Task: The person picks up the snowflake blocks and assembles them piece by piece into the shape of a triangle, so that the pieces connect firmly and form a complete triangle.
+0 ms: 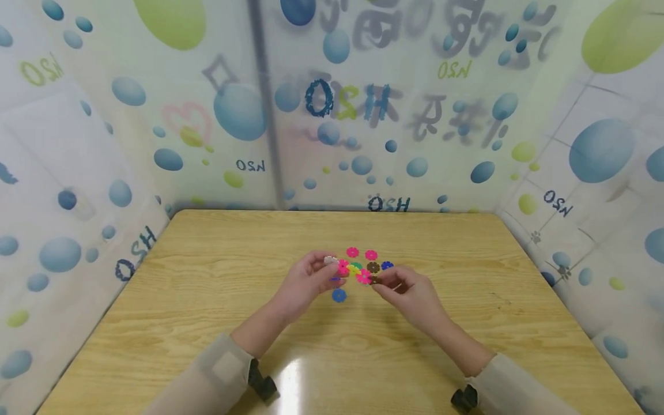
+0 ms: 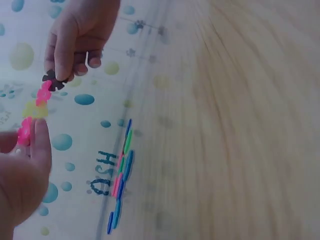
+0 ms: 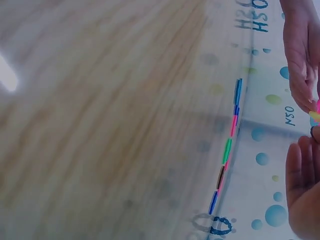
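Note:
A short chain of flower-shaped plastic linking pieces is held between my two hands above the table. My left hand (image 1: 306, 285) pinches its left end at a pink flower piece (image 2: 24, 132), with a white flower piece (image 1: 329, 260) by the same fingers. A yellow flower piece (image 1: 354, 269) and another pink flower piece (image 1: 364, 276) follow along the chain. At the far end, my right hand (image 1: 417, 297) pinches a dark brown flower piece (image 2: 54, 80) between thumb and fingertips. The right wrist view cuts off most of the chain at its edge.
Loose flower pieces lie flat on the wooden table (image 1: 207, 323) beyond and below the hands: pink (image 1: 353, 252), brown (image 1: 373, 267), green (image 1: 356, 265) and blue (image 1: 339, 295) among them. A patterned curtain (image 1: 332, 173) stands along the table's back edge.

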`<action>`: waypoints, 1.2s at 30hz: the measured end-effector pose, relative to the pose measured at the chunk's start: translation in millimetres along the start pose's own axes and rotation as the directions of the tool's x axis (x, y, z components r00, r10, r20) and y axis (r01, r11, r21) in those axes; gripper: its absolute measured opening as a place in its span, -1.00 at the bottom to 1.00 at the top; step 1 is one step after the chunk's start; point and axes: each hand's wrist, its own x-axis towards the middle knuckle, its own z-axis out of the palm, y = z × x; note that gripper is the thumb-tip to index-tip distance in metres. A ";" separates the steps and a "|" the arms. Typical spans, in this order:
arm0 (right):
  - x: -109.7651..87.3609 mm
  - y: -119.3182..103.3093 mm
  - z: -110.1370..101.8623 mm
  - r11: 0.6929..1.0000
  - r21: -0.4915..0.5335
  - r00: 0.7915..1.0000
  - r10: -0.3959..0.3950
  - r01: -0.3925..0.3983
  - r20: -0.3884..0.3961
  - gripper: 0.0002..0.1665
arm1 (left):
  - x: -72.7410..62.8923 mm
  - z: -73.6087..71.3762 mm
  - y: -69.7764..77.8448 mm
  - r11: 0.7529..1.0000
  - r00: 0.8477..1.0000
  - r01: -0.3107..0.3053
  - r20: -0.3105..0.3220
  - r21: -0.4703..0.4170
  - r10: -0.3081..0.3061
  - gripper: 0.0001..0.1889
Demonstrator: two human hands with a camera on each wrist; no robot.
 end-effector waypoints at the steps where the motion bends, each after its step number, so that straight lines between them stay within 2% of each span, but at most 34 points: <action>1: -0.5 -0.5 0.8 1.000 -0.002 1.000 -0.012 0.012 0.004 -0.85 | 0.7 1.4 -0.4 1.000 1.000 0.001 -0.025 -0.018 -0.002 -0.55; 4: -2.2 -2.7 2.9 0.996 -0.014 0.996 -0.085 0.086 0.030 -0.84 | 2.5 5.4 -1.5 0.998 0.996 0.008 -0.084 -0.060 -0.013 -0.53; 7: -3.1 -5.5 6.2 0.982 -0.034 0.981 -0.183 0.185 0.057 -0.83 | 3.0 8.6 -2.1 0.994 0.995 0.025 -0.092 -0.103 -0.035 -0.52; 11: -3.5 -9.6 11.6 0.958 -0.049 0.956 -0.275 0.281 0.102 -0.80 | 1.5 11.0 -2.1 0.991 0.997 0.044 -0.051 -0.128 -0.051 -0.45; 15: -4.7 -13.8 15.6 0.940 -0.089 0.938 -0.316 0.330 0.144 -0.79 | 0.0 11.7 -2.2 0.992 0.999 0.047 -0.006 -0.119 -0.048 -0.37; 19: -5.9 -15.4 17.4 0.925 -0.134 0.927 -0.330 0.355 0.176 -0.78 | -1.9 10.6 -1.7 0.993 0.998 0.056 0.011 -0.107 -0.055 -0.40; 24: -7.4 -15.4 17.2 0.919 -0.144 0.921 -0.337 0.367 0.194 -0.79 | -2.4 10.1 -3.1 0.991 0.997 0.074 0.003 -0.107 -0.074 -0.44; 30: -8.3 -13.6 16.1 0.911 -0.142 0.913 -0.355 0.386 0.201 -0.81 | -2.0 8.4 -5.1 0.989 0.998 0.066 0.007 -0.131 -0.065 -0.43; 33: -7.6 -10.3 12.0 0.919 -0.136 0.917 -0.339 0.371 0.208 -0.81 | -1.7 6.8 -5.0 0.988 0.998 0.059 0.000 -0.143 -0.060 -0.44; 36: -2.9 -3.1 3.6 0.941 -0.129 0.935 -0.282 0.313 0.213 -0.83 | -1.4 5.6 -4.3 0.988 0.999 0.049 -0.002 -0.144 -0.050 -0.43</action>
